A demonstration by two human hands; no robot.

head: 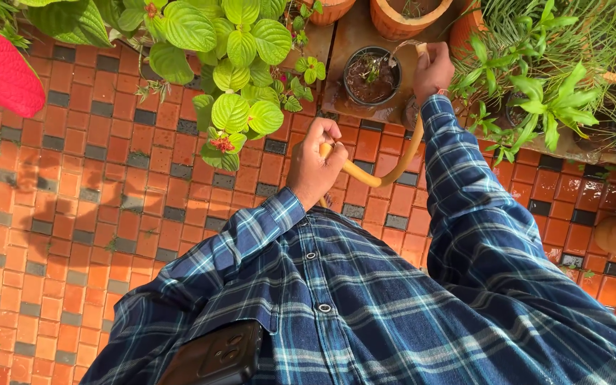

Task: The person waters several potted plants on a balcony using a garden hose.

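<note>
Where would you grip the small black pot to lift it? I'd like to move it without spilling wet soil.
Probably by the rim of the small black pot, at its near-left edge. It stands upright on a slab; the right hand with the hose crowds its right side, and clay pots stand behind.

This was a home garden patio or terrace, outdoors in strong sunlight. The floor (73, 178) was paved in small orange and grey tiles, with leaf shadows falling across it. Potted plants crowded its edge: terracotta pots (401, 18), a small black pot (371, 75) of soil on a low ledge (344, 43), a broad-leaved green plant (233, 64) with small red flowers, and grassy foliage (550, 78). A yellow garden hose (393, 167) curved above the tiles.
</note>
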